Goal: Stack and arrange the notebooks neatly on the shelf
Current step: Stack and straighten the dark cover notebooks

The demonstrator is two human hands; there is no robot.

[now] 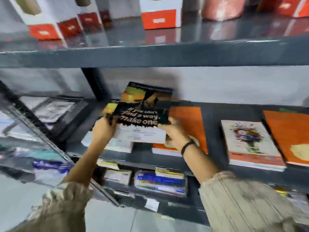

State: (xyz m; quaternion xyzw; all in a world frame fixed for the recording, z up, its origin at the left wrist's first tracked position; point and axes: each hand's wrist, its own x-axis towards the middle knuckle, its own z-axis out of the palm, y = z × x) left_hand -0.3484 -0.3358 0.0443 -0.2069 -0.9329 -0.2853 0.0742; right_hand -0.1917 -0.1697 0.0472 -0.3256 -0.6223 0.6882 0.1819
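A dark notebook printed with "If you can't find a way, make one" is held tilted above the grey middle shelf. My left hand grips its lower left corner, and my right hand grips its lower right edge. A pale stack of notebooks lies under it on the shelf. An orange notebook stack lies just to the right, partly behind my right hand. Further right lie a white illustrated notebook stack and another orange stack. The picture is blurred.
The top shelf carries white and red boxes. A black upright post stands behind the held notebook. Plastic-wrapped items lie at the left. The lower shelf holds more stacked books.
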